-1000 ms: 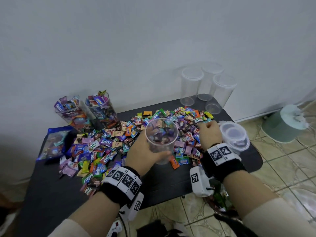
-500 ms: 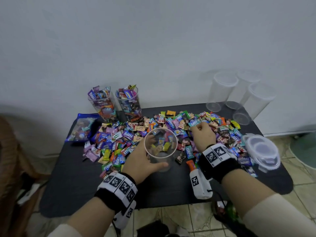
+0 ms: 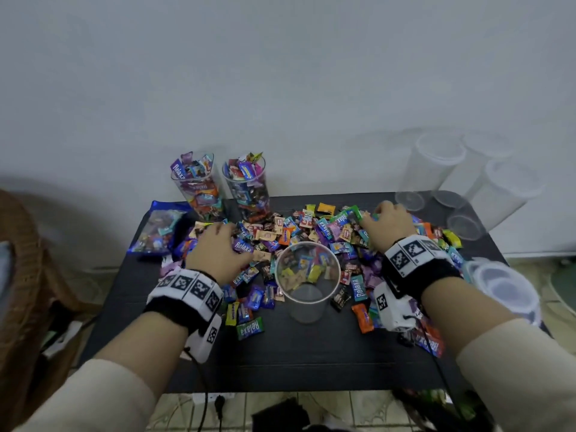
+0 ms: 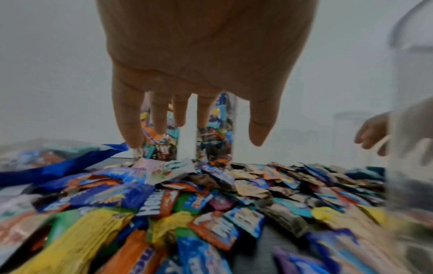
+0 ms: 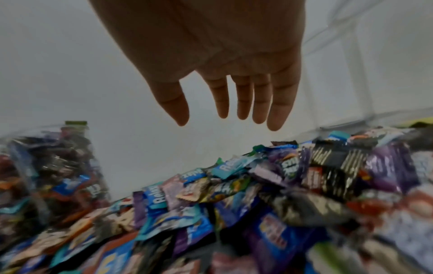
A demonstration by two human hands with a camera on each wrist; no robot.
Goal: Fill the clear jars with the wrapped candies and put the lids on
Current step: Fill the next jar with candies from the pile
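While both of my hands hover over the candy heap, the black table (image 3: 280,363) shows a bare strip along its near edge at 6 o'clock, the one open stretch of dark top; the wall runs close behind the far edge at 12. A wicker chair (image 3: 18,275) crowds the left side at 9 o'clock, and a stack of clear lids (image 3: 506,291) sits at the right edge at 3 o'clock.

Straight ahead of me the open clear jar (image 3: 307,280) stands upright in the middle of the wrapped candies (image 3: 311,232), only its bottom covered with sweets. My left hand (image 3: 218,249) is at its 10 o'clock, fingers spread and straight over the wrappers, gripping nothing; from the left wrist the fingertips (image 4: 131,137) hang just above the pile. My right hand (image 3: 386,226) is at the jar's 2 o'clock, fingers extended and loose, also empty, and apart from the heap in the right wrist view.

Two filled jars (image 3: 218,188) stand side by side at 11 o'clock against the wall, heaped past their rims, with a blue candy bag (image 3: 159,226) lying flat just left of them. Three empty jars (image 3: 467,176) cluster at 1 o'clock. Jars are smooth, transparent cylinders; wrappers are glossy, crinkled, flat packets in many colours.
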